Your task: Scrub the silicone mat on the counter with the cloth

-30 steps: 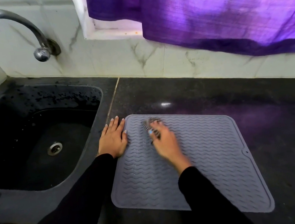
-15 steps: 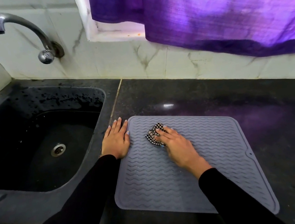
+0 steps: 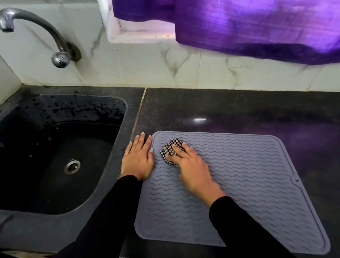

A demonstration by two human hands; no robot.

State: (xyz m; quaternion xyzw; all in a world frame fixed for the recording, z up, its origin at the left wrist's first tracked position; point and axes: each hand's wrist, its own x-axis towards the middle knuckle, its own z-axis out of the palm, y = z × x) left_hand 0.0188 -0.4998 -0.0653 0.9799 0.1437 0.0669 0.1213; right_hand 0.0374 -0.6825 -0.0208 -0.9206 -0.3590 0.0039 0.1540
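Since a second ago the right hand (image 3: 188, 165), pressing the checked cloth (image 3: 171, 150) with straight fingers, sits at the mat (image 3: 248, 183)'s far-left corner beside the flat, open left hand (image 3: 138, 159), most ridges stretching toward the counter's right edge.

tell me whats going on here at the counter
A person is cleaning a grey silicone mat that lies flat on the dark counter beside the sink. The right hand presses a small checked cloth onto the mat's far left corner. The left hand lies flat at the mat's left edge, apparently steadying it. Most of the mat lies outside the patch under the cloth.
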